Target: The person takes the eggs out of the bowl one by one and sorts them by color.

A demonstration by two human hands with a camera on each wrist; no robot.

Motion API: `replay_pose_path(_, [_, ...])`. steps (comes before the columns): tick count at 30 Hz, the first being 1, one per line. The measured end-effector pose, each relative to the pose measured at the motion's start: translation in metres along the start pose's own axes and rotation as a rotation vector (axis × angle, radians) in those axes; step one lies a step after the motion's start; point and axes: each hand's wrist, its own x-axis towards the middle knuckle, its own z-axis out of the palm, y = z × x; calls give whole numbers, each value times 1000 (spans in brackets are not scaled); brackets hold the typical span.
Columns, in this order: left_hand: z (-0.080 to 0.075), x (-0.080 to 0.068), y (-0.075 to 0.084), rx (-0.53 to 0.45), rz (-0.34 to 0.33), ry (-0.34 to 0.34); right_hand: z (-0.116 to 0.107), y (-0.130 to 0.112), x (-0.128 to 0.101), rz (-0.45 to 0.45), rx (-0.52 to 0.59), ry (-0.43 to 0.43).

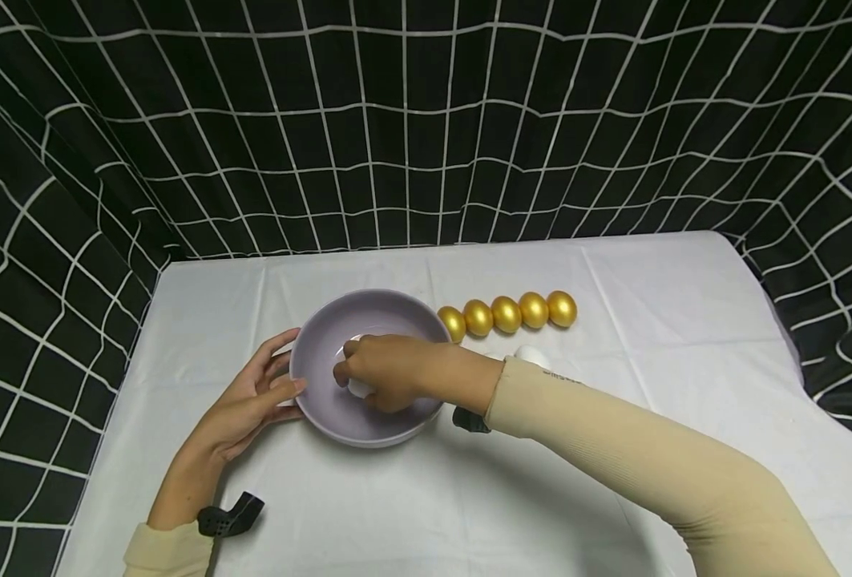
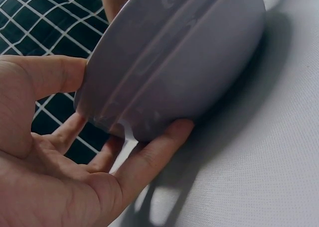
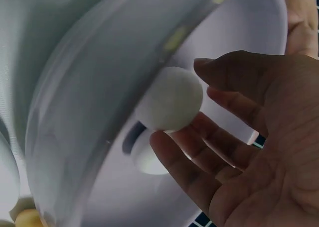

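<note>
My left hand (image 1: 252, 401) holds the purple bowl (image 1: 368, 437) at its left side. In the left wrist view its thumb (image 2: 65, 75) is at the rim and fingers reach the outer wall underneath. Inside the bowl is my right hand (image 1: 389, 369), its fingers about a white egg (image 3: 169, 98). The right wrist view shows the thumb slightly off that egg, with fingertips close beneath it. A second white egg (image 3: 148, 157) lies beside the first in the bowl, partly hidden by fingers.
Several golden eggs (image 1: 506, 314) stand in a row right of the bowl. A white egg (image 1: 532, 355) shows in front of them, partly behind the right forearm. White cloth (image 1: 368, 521) covers the table; black netted curtain (image 1: 426, 136) hangs behind and at both sides.
</note>
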Motion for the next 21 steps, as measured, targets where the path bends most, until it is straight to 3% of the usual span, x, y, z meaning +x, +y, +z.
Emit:
replay_pose_path(11, [-1, -1, 2, 4, 1, -6, 5, 2, 5, 6, 3, -16])
replay_pose_path(21, [0, -1, 3, -5, 0, -10, 8, 3, 0, -22, 73, -2])
